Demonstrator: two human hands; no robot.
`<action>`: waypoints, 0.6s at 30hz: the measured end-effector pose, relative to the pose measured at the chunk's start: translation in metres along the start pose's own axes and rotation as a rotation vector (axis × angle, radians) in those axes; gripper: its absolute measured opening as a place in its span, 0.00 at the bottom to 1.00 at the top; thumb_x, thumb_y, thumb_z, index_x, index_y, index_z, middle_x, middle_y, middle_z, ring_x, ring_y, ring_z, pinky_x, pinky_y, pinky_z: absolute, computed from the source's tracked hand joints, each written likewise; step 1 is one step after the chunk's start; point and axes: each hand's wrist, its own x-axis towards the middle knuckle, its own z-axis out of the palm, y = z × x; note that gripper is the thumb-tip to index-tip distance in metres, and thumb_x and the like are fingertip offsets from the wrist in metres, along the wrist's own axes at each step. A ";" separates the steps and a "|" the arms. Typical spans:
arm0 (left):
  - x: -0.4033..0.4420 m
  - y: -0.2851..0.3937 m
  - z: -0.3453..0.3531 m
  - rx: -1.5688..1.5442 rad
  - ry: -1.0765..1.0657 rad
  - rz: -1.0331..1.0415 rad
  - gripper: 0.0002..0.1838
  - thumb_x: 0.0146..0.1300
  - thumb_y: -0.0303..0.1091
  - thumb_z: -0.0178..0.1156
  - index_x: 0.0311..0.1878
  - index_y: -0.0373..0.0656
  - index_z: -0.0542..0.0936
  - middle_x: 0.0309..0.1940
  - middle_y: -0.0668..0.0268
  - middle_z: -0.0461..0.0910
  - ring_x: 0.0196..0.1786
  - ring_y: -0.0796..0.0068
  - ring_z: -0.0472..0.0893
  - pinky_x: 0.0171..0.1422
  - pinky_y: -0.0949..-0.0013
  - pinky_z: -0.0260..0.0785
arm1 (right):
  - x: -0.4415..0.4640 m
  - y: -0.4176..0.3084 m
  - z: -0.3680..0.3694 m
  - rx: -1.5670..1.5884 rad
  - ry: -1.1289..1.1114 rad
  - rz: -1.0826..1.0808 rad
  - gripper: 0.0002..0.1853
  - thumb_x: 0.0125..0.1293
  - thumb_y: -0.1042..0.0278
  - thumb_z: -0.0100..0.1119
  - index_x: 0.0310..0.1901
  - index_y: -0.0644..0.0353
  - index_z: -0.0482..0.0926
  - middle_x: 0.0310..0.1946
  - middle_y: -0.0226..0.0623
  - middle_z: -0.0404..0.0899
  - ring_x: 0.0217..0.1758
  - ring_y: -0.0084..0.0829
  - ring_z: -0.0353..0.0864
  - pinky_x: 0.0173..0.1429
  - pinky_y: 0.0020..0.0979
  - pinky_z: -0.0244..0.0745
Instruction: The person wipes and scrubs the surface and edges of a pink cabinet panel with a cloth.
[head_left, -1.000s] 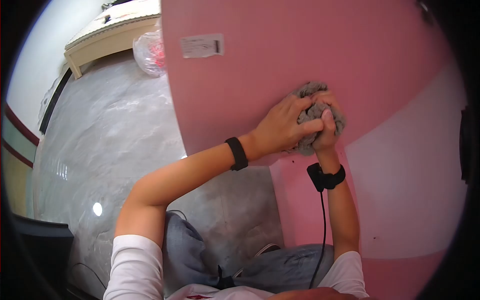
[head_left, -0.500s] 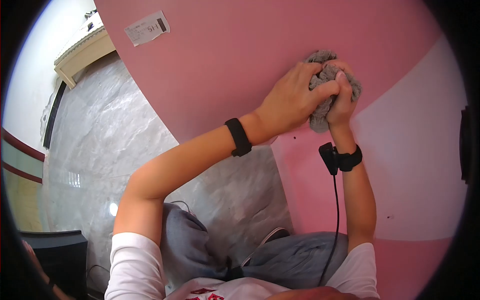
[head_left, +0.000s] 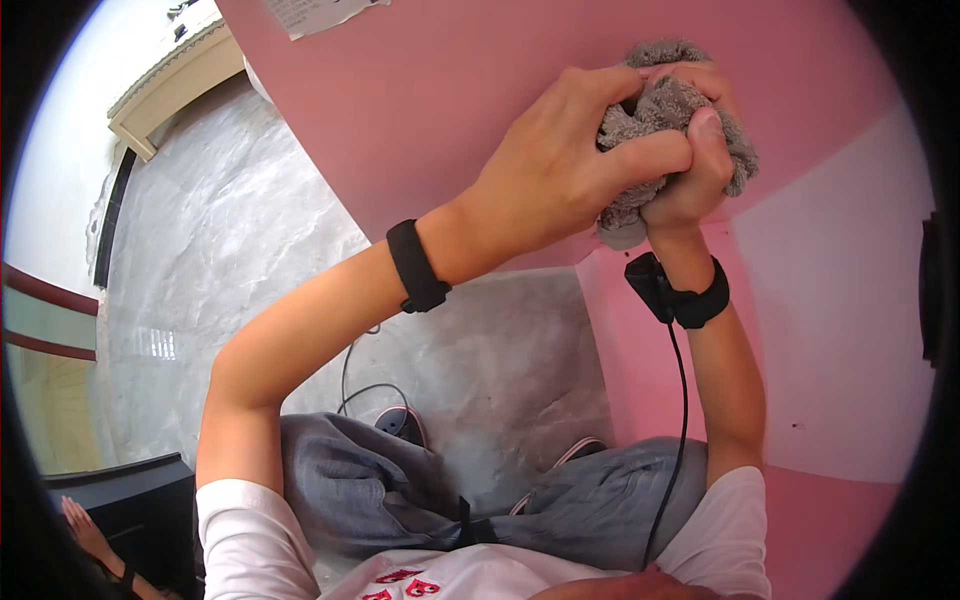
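Note:
Both hands grip a bunched grey cloth (head_left: pixel 662 108) in front of the pink panel (head_left: pixel 450 90), in the upper right of the view. My left hand (head_left: pixel 560 160) has its fingers closed over the cloth's left side, thumb pointing right. On the cloth's right side, my right hand (head_left: pixel 700 160) is wrapped round it, with the thumb up and near the left thumb. The cloth hides some fingertips. Each wrist wears a black band, and a cable runs down from the right one.
A white label (head_left: pixel 320 12) is on the panel at the top. Grey marbled floor (head_left: pixel 220 220) lies at left, with a pale wooden bed frame (head_left: pixel 180 85) beyond. Another hand (head_left: pixel 88 535) shows by a black object (head_left: pixel 140 500) at lower left. A cable (head_left: pixel 345 375) lies near my foot.
Both hands have moved up with the cloth and look larger in view. The label has shifted up and is partly cut off. The other hand at lower left shows more, and one more shoe is visible.

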 end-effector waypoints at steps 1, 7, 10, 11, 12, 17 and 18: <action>0.001 0.000 -0.006 0.013 0.012 0.018 0.36 0.37 0.17 0.77 0.53 0.59 0.82 0.62 0.51 0.70 0.61 0.45 0.74 0.60 0.52 0.76 | 0.003 -0.001 0.006 0.008 0.003 -0.039 0.17 0.67 0.57 0.50 0.39 0.65 0.78 0.37 0.35 0.78 0.39 0.27 0.74 0.47 0.31 0.71; -0.020 -0.004 -0.061 0.240 0.033 0.023 0.12 0.53 0.30 0.72 0.37 0.65 0.85 0.51 0.57 0.74 0.49 0.51 0.75 0.49 0.55 0.71 | 0.007 0.012 0.050 0.036 -0.206 -0.279 0.22 0.67 0.50 0.46 0.42 0.64 0.78 0.41 0.43 0.80 0.47 0.38 0.78 0.55 0.39 0.73; -0.054 -0.016 -0.080 0.343 0.202 0.049 0.13 0.50 0.30 0.75 0.30 0.63 0.81 0.47 0.58 0.71 0.48 0.53 0.74 0.45 0.59 0.68 | 0.003 0.005 0.101 0.092 -0.214 -0.436 0.17 0.60 0.55 0.54 0.36 0.63 0.79 0.33 0.39 0.79 0.37 0.37 0.78 0.46 0.37 0.74; -0.072 -0.022 -0.084 0.342 0.193 0.049 0.13 0.50 0.30 0.75 0.30 0.63 0.81 0.47 0.58 0.71 0.48 0.53 0.74 0.45 0.59 0.68 | 0.002 0.004 0.116 0.128 -0.182 -0.514 0.12 0.55 0.59 0.61 0.31 0.61 0.80 0.27 0.36 0.77 0.30 0.38 0.77 0.39 0.36 0.74; -0.087 -0.028 -0.090 0.264 0.177 -0.079 0.15 0.47 0.31 0.77 0.29 0.63 0.79 0.47 0.58 0.70 0.47 0.54 0.73 0.45 0.59 0.67 | 0.000 0.006 0.127 0.126 -0.176 -0.511 0.12 0.55 0.59 0.61 0.31 0.61 0.80 0.27 0.36 0.77 0.30 0.38 0.77 0.39 0.36 0.74; -0.089 -0.067 -0.105 0.376 0.279 0.358 0.22 0.38 0.36 0.83 0.32 0.63 0.78 0.50 0.57 0.69 0.47 0.57 0.72 0.42 0.60 0.64 | 0.000 0.016 0.152 0.224 -0.098 -0.666 0.10 0.49 0.62 0.63 0.31 0.58 0.81 0.26 0.35 0.78 0.29 0.37 0.78 0.35 0.37 0.76; -0.088 -0.074 -0.104 0.515 0.293 0.417 0.24 0.37 0.34 0.85 0.32 0.62 0.78 0.48 0.62 0.72 0.48 0.57 0.72 0.44 0.59 0.66 | 0.003 0.016 0.151 0.226 -0.101 -0.668 0.10 0.49 0.62 0.63 0.31 0.58 0.81 0.26 0.35 0.78 0.29 0.37 0.78 0.35 0.37 0.76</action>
